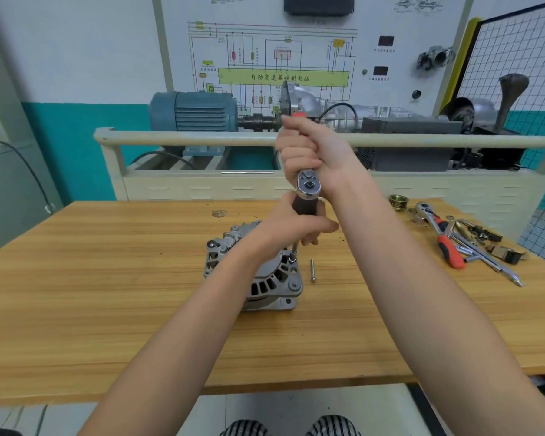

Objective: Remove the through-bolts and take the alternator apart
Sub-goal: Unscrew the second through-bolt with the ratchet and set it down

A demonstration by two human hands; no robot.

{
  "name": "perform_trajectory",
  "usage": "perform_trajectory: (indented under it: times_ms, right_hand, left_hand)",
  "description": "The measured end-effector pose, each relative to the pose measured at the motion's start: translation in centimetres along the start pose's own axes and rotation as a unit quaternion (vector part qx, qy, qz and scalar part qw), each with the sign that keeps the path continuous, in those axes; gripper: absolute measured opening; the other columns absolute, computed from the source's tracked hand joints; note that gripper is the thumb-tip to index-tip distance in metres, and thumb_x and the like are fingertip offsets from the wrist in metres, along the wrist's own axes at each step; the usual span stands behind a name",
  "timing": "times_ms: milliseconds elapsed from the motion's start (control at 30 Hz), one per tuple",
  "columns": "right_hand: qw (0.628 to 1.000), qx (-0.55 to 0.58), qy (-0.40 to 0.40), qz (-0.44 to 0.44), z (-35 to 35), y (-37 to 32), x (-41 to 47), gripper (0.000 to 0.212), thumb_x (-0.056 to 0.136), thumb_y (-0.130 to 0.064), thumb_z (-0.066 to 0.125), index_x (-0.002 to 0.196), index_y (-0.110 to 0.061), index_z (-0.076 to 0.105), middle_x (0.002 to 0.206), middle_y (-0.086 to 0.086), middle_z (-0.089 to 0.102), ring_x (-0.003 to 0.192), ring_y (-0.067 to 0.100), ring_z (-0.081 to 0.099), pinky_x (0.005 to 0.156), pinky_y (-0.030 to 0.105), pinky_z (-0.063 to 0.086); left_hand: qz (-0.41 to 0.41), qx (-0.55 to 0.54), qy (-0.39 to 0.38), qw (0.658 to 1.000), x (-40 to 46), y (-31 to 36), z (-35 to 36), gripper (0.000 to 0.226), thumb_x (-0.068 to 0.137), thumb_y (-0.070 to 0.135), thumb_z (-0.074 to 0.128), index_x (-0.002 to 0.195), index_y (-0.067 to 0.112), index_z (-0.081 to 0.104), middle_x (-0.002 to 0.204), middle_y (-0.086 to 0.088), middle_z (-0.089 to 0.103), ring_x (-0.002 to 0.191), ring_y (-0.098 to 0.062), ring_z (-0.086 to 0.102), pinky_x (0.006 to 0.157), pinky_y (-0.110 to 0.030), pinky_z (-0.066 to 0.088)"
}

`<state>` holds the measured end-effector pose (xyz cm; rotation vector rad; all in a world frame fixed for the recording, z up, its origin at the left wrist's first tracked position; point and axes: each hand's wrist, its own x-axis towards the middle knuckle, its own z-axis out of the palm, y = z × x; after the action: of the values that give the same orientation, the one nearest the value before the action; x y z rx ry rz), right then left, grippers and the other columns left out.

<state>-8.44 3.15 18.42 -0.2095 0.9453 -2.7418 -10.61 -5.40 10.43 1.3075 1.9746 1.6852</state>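
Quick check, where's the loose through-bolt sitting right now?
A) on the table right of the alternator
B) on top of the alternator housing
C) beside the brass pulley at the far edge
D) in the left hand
A: the loose through-bolt lies flat on the wooden table, apart from the alternator on its right side, while both hands are on the ratchet.

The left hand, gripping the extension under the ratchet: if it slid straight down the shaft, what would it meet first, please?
Probably the alternator: the left hand sits above the socket seated on its housing.
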Motion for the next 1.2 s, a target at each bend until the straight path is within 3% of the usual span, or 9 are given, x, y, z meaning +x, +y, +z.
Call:
perform_trajectory:
  times_ms: [100, 267, 367, 533, 700, 800, 900, 967, 1200]
  right_hand:
    - [1.000, -0.007, 0.008, -0.021, 0.4, 0.8, 0.2, 0.046, 0.101, -0.025, 0.037, 0.056, -0.015, 0.033, 0.036, -0.009, 0.020, 0.023, 0.003, 0.017, 0.021, 0.013, 0.018]
    - [0.924, 0.099, 0.136, -0.343, 0.0, 2.0, -0.3, 0.044, 0.100, -0.018, 0.043, 0.057, -0.018, 0.033, 0.036, -0.010, 0.022, 0.025, 0.004, 0.018, 0.025, 0.016, 0.016]
    - [0.893, 0.108, 0.162, -0.405, 0.0, 2.2, -0.8, 0.040, 0.100, -0.019, 0.042, 0.062, -0.019, 0.030, 0.038, -0.010, 0.019, 0.027, 0.004, 0.015, 0.027, 0.015, 0.014]
    - [0.993, -0.013, 0.054, -0.108, 0.1, 0.8, -0.6, 0.039, 0.098, -0.018, 0.040, 0.061, -0.018, 0.029, 0.036, -0.008, 0.022, 0.023, 0.004, 0.020, 0.024, 0.013, 0.016]
    - [0.998, -0.062, 0.004, 0.025, 0.8, 0.9, 0.0, 0.040, 0.095, -0.022, 0.042, 0.056, -0.016, 0.033, 0.041, -0.011, 0.017, 0.026, 0.002, 0.014, 0.022, 0.014, 0.019]
    - [0.983, 0.045, 0.074, -0.160, 0.2, 1.4, 0.0, 0.051, 0.100, -0.019, 0.043, 0.050, -0.015, 0.035, 0.035, -0.008, 0.026, 0.022, 0.004, 0.023, 0.023, 0.014, 0.018]
    - [0.903, 0.099, 0.159, -0.386, -0.2, 2.2, -0.6, 0.040, 0.100, -0.016, 0.043, 0.062, -0.018, 0.031, 0.038, -0.010, 0.022, 0.028, 0.005, 0.017, 0.028, 0.017, 0.017]
    - [0.882, 0.104, 0.170, -0.427, -0.3, 2.5, -1.1, 0.038, 0.100, -0.016, 0.043, 0.064, -0.019, 0.030, 0.039, -0.010, 0.020, 0.030, 0.005, 0.016, 0.029, 0.017, 0.017]
    - [0.998, -0.045, 0.028, -0.036, 0.5, 0.7, -0.3, 0.038, 0.096, -0.018, 0.041, 0.060, -0.019, 0.029, 0.038, -0.009, 0.020, 0.025, 0.003, 0.018, 0.024, 0.012, 0.016]
  left_hand:
    - [-0.025, 0.025, -0.050, 0.998, -0.4, 0.2, -0.7, 0.037, 0.075, -0.003, 0.064, 0.049, 0.010, 0.042, 0.044, -0.002, 0.043, 0.041, -0.010, 0.042, 0.062, -0.033, 0.042]
    - [-0.023, -0.019, 0.126, 0.992, 0.4, -0.6, 0.4, 0.032, 0.079, -0.009, 0.053, 0.056, 0.011, 0.044, 0.036, 0.007, 0.041, 0.035, -0.009, 0.037, 0.050, -0.028, 0.036]
    - [-0.022, -0.013, 0.166, 0.986, 0.8, -0.6, 1.1, 0.029, 0.080, -0.008, 0.051, 0.057, 0.009, 0.045, 0.037, 0.007, 0.041, 0.034, -0.008, 0.036, 0.042, -0.023, 0.036]
    - [-0.014, 0.031, 0.023, 0.999, -0.2, -0.4, 0.0, 0.034, 0.075, -0.001, 0.067, 0.050, 0.010, 0.046, 0.047, -0.005, 0.046, 0.042, -0.010, 0.043, 0.051, -0.023, 0.041]
    - [-0.028, 0.034, 0.002, 0.999, -0.4, -0.3, 0.1, 0.037, 0.075, -0.006, 0.065, 0.052, 0.011, 0.043, 0.046, 0.002, 0.045, 0.043, -0.009, 0.043, 0.051, -0.022, 0.041]
    - [-0.035, -0.004, 0.090, 0.995, 0.1, -0.6, 0.4, 0.031, 0.077, -0.006, 0.060, 0.055, 0.010, 0.044, 0.043, 0.003, 0.045, 0.039, -0.013, 0.040, 0.054, -0.030, 0.037]
    - [-0.028, -0.057, 0.184, 0.981, 0.7, -0.6, 1.1, 0.024, 0.079, -0.008, 0.053, 0.061, 0.008, 0.047, 0.046, -0.001, 0.043, 0.039, -0.015, 0.037, 0.049, -0.029, 0.035]
    - [-0.018, -0.050, 0.172, 0.984, 0.7, -0.5, 1.2, 0.021, 0.079, -0.008, 0.053, 0.063, 0.006, 0.049, 0.047, -0.003, 0.043, 0.040, -0.016, 0.037, 0.047, -0.027, 0.035]
    - [-0.008, 0.011, -0.047, 0.999, -0.4, -0.1, -0.5, 0.038, 0.074, 0.001, 0.066, 0.045, 0.014, 0.046, 0.043, 0.001, 0.045, 0.046, -0.015, 0.044, 0.065, -0.034, 0.045]
